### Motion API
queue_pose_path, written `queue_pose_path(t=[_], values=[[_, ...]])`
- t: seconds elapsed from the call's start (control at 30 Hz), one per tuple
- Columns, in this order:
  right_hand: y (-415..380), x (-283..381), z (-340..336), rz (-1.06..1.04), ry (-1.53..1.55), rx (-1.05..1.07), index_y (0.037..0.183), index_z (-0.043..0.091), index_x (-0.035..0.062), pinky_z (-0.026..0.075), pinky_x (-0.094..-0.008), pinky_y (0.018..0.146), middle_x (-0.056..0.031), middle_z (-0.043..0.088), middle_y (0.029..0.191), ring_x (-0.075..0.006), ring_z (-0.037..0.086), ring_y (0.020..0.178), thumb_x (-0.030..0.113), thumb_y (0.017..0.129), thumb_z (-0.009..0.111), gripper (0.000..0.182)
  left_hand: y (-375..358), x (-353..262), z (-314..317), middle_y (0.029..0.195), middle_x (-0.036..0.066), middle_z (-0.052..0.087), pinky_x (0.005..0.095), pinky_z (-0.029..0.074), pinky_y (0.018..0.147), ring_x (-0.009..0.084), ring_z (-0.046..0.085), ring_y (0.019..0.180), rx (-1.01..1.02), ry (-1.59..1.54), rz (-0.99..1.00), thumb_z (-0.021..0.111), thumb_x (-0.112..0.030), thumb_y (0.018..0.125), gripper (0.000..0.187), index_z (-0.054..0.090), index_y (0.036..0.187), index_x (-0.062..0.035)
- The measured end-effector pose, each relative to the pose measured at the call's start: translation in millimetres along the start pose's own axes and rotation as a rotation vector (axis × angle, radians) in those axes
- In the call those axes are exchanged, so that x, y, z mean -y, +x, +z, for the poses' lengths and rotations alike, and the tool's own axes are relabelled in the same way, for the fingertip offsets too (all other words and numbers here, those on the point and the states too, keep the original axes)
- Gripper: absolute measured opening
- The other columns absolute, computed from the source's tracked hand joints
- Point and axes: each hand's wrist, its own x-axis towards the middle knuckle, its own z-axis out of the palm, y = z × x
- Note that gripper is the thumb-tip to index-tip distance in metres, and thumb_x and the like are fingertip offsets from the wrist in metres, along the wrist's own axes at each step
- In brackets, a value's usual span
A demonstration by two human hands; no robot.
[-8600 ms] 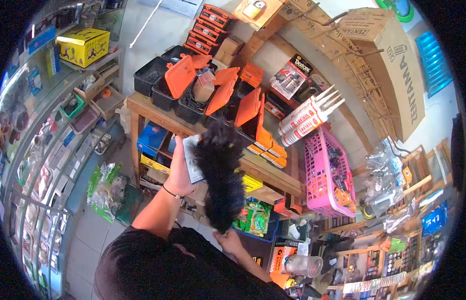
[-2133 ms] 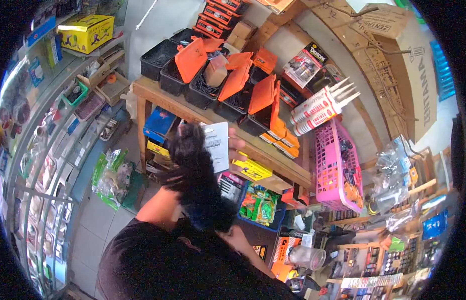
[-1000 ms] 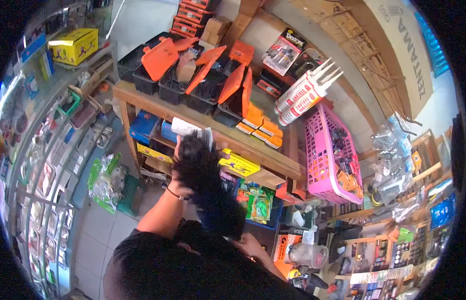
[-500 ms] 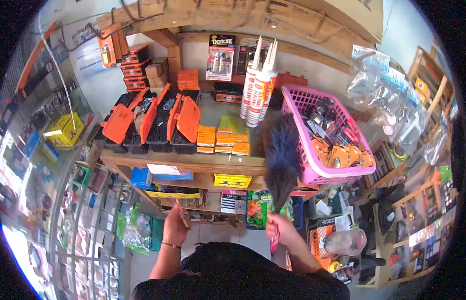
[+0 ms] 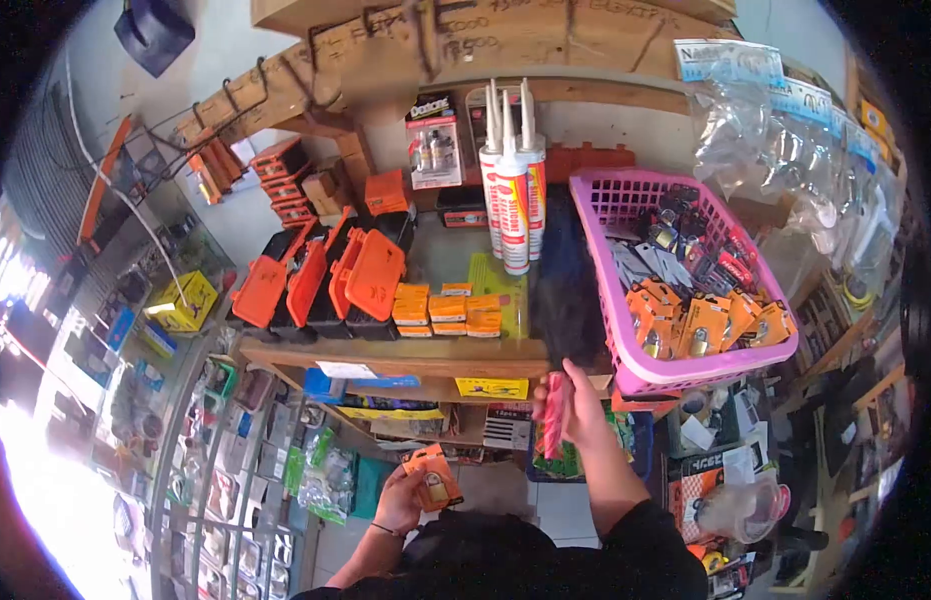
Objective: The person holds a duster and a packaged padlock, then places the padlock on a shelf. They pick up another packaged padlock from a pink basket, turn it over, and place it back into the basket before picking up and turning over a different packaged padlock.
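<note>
My left hand (image 5: 396, 502) grips an orange carded padlock (image 5: 437, 480) low in front of my body, its printed face turned up. In my right hand (image 5: 583, 408), at the shelf's front edge, is the pink handle of a feather duster (image 5: 553, 420). Its dark feathers reach onto the shelf, between the silicone sealant tubes (image 5: 512, 215) and a pink basket (image 5: 705, 371). More orange carded padlocks (image 5: 703, 328) and dark packaged items lie in that basket. Small orange boxes (image 5: 448, 312) are stacked left of the tubes.
Black cases with raised orange lids (image 5: 370, 270) stand along the shelf's left side. Clear plastic packs (image 5: 775, 140) hang at right. A glass display case (image 5: 200, 440) runs down the left. A clear plastic container (image 5: 735, 512) sits low at right.
My right hand has pushed the duster forward onto the shelf beside the basket. My left hand has turned the carded padlock face up. The whole view has shifted a little.
</note>
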Motion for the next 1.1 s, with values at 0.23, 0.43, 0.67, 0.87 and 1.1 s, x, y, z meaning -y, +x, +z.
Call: queue_pose_path(t=[0.23, 0.43, 0.67, 0.87, 1.1], values=[[-11, -70, -62, 0.104, 0.087, -0.030, 0.101, 0.052, 0.0079, 0.048, -0.0415, 0.067, -0.0077, 0.060, 0.078, -0.0293, 0.060, 0.075, 0.046, 0.086, 0.040, 0.043, 28, 16, 20, 0.097, 0.007, 0.058, 0.0341, 0.049, 0.076, 0.0187, 0.058, 0.087, 0.059, 0.083, -0.022, 0.049, -0.013, 0.086, 0.025, 0.049, 0.108, -0.0006], [-31, -174, -106, -0.324, -1.448, 0.289, 0.115, 0.045, 0.0050, 0.047, -0.0403, 0.078, -0.0140, 0.042, 0.120, -0.0285, 0.050, 0.104, 0.026, 0.077, 0.062, 0.047, 51, 55, 15, 0.079, 0.003, 0.059, 0.0280, 0.049, 0.060, 0.0127, 0.058, 0.069, 0.026, 0.288, -0.184, 0.060, -0.012, 0.080, 0.014, 0.057, 0.088, -0.0017], [-75, -139, -22, -0.452, -1.704, 0.053, 0.128, 0.020, 0.0019, 0.041, -0.0365, 0.090, -0.0213, 0.029, 0.124, -0.0330, 0.035, 0.117, 0.031, 0.062, 0.076, 0.091, 94, 95, -24, 0.071, 0.004, 0.059, 0.0266, 0.046, 0.055, 0.0130, 0.058, 0.067, 0.256, 0.598, -0.268, 0.057, -0.015, 0.081, 0.012, 0.059, 0.083, -0.0029], [-58, -150, -1, -0.198, -1.463, -0.232, 0.131, 0.009, -0.0019, 0.030, -0.0386, 0.098, -0.0239, 0.023, 0.126, -0.0356, 0.025, 0.121, 0.040, 0.060, 0.076, 0.106, 140, 99, -41, 0.080, 0.005, 0.062, 0.0268, 0.047, 0.063, 0.0121, 0.057, 0.071, 0.437, 0.950, 0.117, 0.056, -0.021, 0.083, 0.023, 0.059, 0.091, 0.0000], [-24, -182, 32, -0.320, -1.916, 0.023, 0.129, 0.024, 0.0017, 0.034, -0.0410, 0.095, -0.0250, 0.020, 0.126, -0.0403, 0.031, 0.118, 0.047, 0.057, 0.075, 0.099, 100, 18, -48, 0.091, 0.006, 0.059, 0.0318, 0.051, 0.070, 0.0178, 0.060, 0.081, 0.455, 0.143, -0.465, 0.057, -0.012, 0.082, 0.023, 0.053, 0.102, -0.0006]])
